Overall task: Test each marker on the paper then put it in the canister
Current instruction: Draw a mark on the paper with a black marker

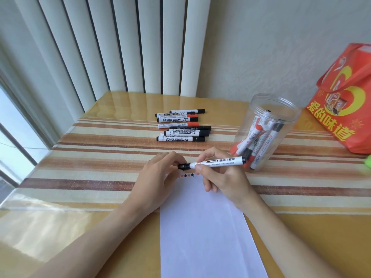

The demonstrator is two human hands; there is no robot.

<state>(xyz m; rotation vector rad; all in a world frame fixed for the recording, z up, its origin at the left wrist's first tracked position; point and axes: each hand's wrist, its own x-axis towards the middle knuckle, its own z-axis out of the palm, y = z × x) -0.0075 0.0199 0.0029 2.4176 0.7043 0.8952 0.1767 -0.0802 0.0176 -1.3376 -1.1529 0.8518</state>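
Glossy striped wooden table (96, 157); long white paper sheet (206, 227) with red and black marks; clear plastic canister (269, 109) right, part-filled. Right hand (222, 177) grips white black-ended marker (218, 161) above paper top; left hand (158, 175) pinches its black cap (184, 166). Best: align cap straight.

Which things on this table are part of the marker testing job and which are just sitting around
Part of the job:
marker in hand, right hand gripping its barrel, left hand at its black cap
paper with test marks
pile of markers
clear canister, markers already inside

Just lying about:
orange gift bag
green object at the right edge
striped table mat
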